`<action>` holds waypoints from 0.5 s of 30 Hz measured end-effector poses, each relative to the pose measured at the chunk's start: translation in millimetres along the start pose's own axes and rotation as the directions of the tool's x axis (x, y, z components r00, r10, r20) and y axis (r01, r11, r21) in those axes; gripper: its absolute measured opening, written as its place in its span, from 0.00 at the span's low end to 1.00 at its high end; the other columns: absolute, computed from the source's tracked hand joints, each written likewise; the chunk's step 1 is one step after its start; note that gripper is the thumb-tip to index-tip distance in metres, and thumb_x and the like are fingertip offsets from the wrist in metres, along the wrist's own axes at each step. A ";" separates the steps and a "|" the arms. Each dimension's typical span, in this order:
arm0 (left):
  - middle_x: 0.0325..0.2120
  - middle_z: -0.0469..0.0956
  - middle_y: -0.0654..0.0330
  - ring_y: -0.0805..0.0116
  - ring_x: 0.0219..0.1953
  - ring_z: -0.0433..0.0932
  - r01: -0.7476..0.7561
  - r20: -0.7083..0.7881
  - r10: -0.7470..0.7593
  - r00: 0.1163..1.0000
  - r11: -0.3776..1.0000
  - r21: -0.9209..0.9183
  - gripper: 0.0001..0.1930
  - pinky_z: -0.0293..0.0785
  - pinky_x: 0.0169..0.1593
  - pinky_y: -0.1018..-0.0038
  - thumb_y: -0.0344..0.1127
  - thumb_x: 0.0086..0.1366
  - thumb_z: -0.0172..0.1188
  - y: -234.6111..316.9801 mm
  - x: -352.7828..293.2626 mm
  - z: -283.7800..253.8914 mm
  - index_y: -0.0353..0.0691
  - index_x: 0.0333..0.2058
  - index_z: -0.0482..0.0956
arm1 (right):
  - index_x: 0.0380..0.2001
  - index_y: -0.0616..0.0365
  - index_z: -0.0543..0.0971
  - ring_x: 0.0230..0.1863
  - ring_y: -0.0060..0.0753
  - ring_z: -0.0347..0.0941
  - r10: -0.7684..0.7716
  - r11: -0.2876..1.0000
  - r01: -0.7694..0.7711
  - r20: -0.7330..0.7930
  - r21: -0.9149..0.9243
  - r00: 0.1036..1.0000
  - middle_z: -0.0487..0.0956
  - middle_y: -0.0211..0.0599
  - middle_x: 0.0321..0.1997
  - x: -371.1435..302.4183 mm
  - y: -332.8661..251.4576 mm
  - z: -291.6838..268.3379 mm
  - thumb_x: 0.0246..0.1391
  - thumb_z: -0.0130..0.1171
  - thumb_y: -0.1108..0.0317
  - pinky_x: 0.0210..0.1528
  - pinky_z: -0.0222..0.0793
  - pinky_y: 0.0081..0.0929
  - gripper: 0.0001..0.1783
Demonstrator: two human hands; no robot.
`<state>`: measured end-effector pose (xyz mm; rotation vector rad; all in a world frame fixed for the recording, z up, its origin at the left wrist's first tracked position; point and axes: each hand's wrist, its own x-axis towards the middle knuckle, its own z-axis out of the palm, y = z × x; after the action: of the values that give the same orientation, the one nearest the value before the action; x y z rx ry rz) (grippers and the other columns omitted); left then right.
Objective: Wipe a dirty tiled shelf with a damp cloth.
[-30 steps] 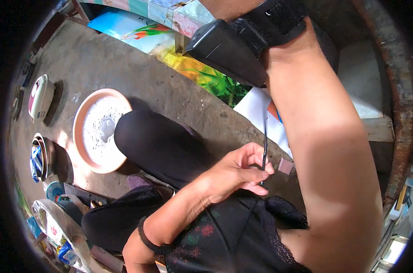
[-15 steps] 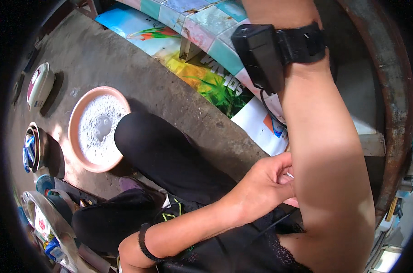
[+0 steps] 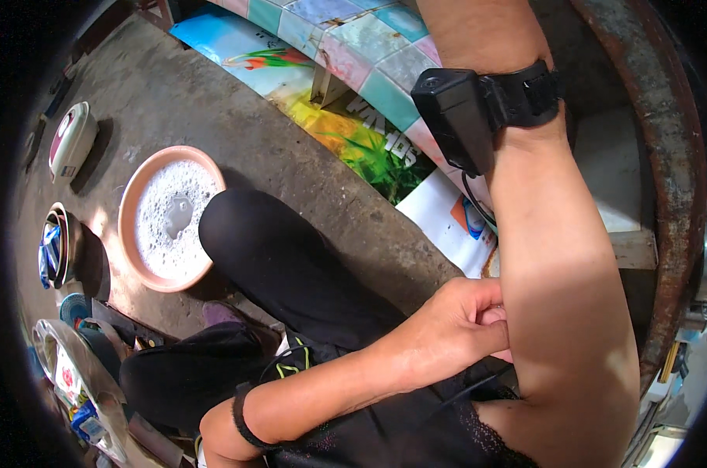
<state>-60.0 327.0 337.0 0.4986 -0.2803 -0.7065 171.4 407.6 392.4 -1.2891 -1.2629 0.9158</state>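
Observation:
My left hand (image 3: 455, 331) is closed beside the inner side of my right arm (image 3: 560, 234). Its thumb and bent fingers press together; some fingertips are hidden behind that arm, so what they hold, if anything, is not visible. A black band circles my left arm. My right arm reaches up past the top edge, with the right hand out of view. A black box-shaped device (image 3: 453, 117) sits on it, fastened by a black strap (image 3: 525, 93); a thin cable hangs from the device.
A pink basin (image 3: 126, 226) of foamy liquid stands on the concrete floor beyond my knee. Farther left are a pale lidded container (image 3: 73, 144) and metal bowls (image 3: 71, 246) holding a blue packet. A tiled ledge (image 3: 353, 58) runs along the top; a rusty curved rim (image 3: 675, 195) borders the right.
My left hand has shifted slightly downward, and a small pale spot between its fingers no longer shows. The device and strap on my right arm sit a little lower in view.

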 end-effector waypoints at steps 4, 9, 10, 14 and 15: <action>0.37 0.75 0.63 0.78 0.39 0.72 0.018 -0.018 -0.018 1.000 1.000 -0.011 0.15 0.69 0.42 0.80 0.26 0.60 0.51 4.6 -3.4 -1.6 0.33 0.46 0.69 | 0.36 0.62 0.73 0.23 0.31 0.71 -0.006 1.000 0.006 -0.005 0.004 1.000 0.75 0.39 0.23 -2.7 2.2 2.6 0.59 0.30 0.67 0.26 0.70 0.28 0.19; 0.38 0.74 0.62 0.76 0.39 0.73 0.043 -0.010 -0.046 0.999 0.978 -0.205 0.15 0.71 0.41 0.78 0.29 0.62 0.44 6.0 -0.8 -8.2 0.34 0.47 0.68 | 0.36 0.62 0.73 0.23 0.31 0.71 -0.025 1.000 0.026 -0.016 0.015 1.000 0.75 0.39 0.23 -0.1 4.1 0.7 0.59 0.30 0.67 0.26 0.70 0.28 0.19; 0.39 0.74 0.62 0.76 0.39 0.73 0.060 0.018 -0.057 0.998 0.979 -0.194 0.15 0.71 0.41 0.78 0.29 0.61 0.44 6.1 0.4 -10.6 0.35 0.47 0.69 | 0.36 0.62 0.73 0.23 0.31 0.71 -0.029 0.999 0.029 -0.017 0.020 0.999 0.75 0.39 0.23 0.6 4.4 0.6 0.59 0.30 0.67 0.26 0.70 0.28 0.19; 0.40 0.74 0.62 0.76 0.38 0.72 0.057 0.018 -0.054 0.998 0.984 -0.168 0.15 0.71 0.38 0.79 0.30 0.60 0.44 -0.8 2.1 -17.2 0.35 0.46 0.70 | 0.36 0.62 0.73 0.23 0.31 0.71 -0.064 0.997 0.064 -0.009 0.035 0.998 0.75 0.39 0.24 8.9 7.0 0.3 0.59 0.30 0.67 0.26 0.70 0.28 0.19; 0.39 0.74 0.63 0.77 0.37 0.71 0.035 -0.005 -0.037 0.999 0.984 -0.174 0.15 0.71 0.37 0.79 0.30 0.60 0.45 -1.7 0.8 -17.5 0.36 0.45 0.71 | 0.36 0.62 0.73 0.23 0.31 0.71 -0.075 0.996 0.075 -0.001 0.042 0.997 0.75 0.39 0.24 13.0 7.8 2.1 0.59 0.30 0.67 0.26 0.70 0.28 0.19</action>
<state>-53.2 331.3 321.4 0.3413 -0.1998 -0.7564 172.5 421.7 386.3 -1.2010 -1.2779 0.8844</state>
